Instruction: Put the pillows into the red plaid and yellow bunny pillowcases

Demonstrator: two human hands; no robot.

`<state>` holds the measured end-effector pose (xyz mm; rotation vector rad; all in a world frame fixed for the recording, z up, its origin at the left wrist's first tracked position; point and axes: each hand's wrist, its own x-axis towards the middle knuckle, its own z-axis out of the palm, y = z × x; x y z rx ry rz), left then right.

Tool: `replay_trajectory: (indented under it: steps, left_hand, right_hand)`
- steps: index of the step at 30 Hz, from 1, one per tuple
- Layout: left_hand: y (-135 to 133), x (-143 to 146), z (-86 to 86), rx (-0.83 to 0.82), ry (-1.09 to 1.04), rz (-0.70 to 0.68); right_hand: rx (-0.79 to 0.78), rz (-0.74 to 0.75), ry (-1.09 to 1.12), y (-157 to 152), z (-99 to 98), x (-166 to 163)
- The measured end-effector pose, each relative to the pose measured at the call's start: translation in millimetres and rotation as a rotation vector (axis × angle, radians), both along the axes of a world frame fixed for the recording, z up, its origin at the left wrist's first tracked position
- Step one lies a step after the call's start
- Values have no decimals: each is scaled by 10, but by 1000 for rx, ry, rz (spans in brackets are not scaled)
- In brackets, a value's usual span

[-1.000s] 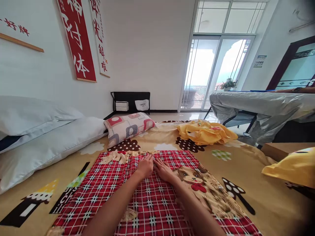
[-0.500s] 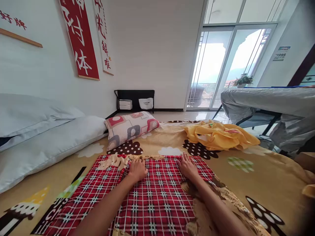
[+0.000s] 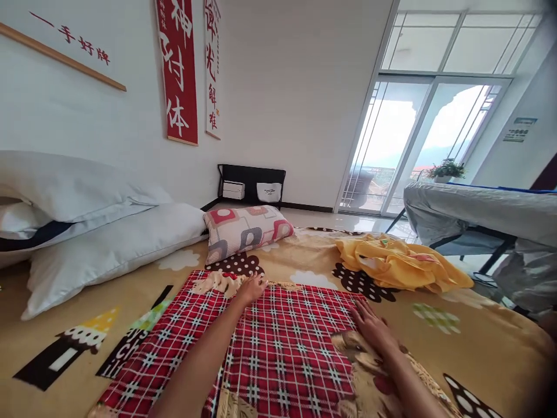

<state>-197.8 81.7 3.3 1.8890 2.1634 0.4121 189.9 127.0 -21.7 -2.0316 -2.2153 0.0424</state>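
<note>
A red plaid cloth with a cartoon dog print (image 3: 282,348) lies spread on a tan patterned bed sheet (image 3: 474,342). My left hand (image 3: 251,288) rests flat near the cloth's far edge, fingers stretched out. My right hand (image 3: 371,325) lies flat on the cloth near its right edge, fingers spread. Neither hand holds anything.
A patterned pillow (image 3: 246,229) and a crumpled yellow cloth (image 3: 400,264) lie beyond the plaid cloth. White pillows (image 3: 100,232) are stacked at left against the wall. A grey-covered table (image 3: 478,215) stands at right, glass doors (image 3: 404,145) behind it.
My hands have slid apart across the plaid cloth, the right one going out to the right edge. The camera has turned somewhat to the left.
</note>
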Motion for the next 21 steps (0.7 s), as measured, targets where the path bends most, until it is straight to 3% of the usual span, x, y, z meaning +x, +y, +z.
replay_trajectory:
  steps: [2,4,8,11,13,16,21]
  left_hand:
    - [-113,-346,124,48,-1,13]
    - [-298,-708,157,75,16,50]
    - [-681,-1153,-16,56,69,67]
    - [-798,-1227,-173,78,104,72]
    - [-806,-1234,-231,105,115,115]
    - [-798,-1239,-250,136,155,275]
    - [-662,-1326,-82,73,34,414]
  right_hand:
    - [48,-73,-8,-39,63,101]
    - [94,-34,8,-113,154,-184]
    - [51,359,72,-468,320,-1614]
    - [-26,791,159,-902,312,-2705]
    - [-95,998,231,-1180,248,-3138]
    - [-170,1039,265,-1424,185,-3287]
    - [-196,1110,258,-1287,282,-2926]
